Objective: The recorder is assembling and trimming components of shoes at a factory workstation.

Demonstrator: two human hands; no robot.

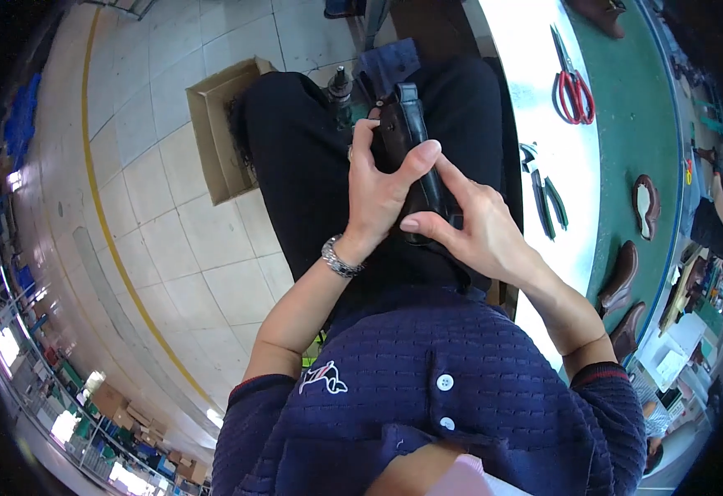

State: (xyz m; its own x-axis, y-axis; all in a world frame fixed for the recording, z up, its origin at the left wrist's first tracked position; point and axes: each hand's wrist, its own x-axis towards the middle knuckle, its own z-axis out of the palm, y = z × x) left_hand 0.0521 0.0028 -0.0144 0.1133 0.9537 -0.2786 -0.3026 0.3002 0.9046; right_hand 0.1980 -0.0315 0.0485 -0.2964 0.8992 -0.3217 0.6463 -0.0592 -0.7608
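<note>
Over my lap I hold a black leather shoe [411, 132], its length pointing away from me. My left hand [375, 188] grips its left side, with the thumb laid across the top. From the right, my right hand [484, 223] closes on the near part, thumb and fingers on either side. Parts of the shoe are hidden behind my fingers. Just beyond my left hand, between my knees, is a glass bottle [341, 93] with a dark top. A blue cloth [392, 61] lies past the shoe.
An open cardboard box [217, 157] stands on the tiled floor to the left. On the white table [543, 124] at right lie red-handled scissors [575, 97] and pliers [548, 197]. Beyond it, a green surface [618, 107] bears several brown shoes [621, 276]. Another person [713, 219] is farther right.
</note>
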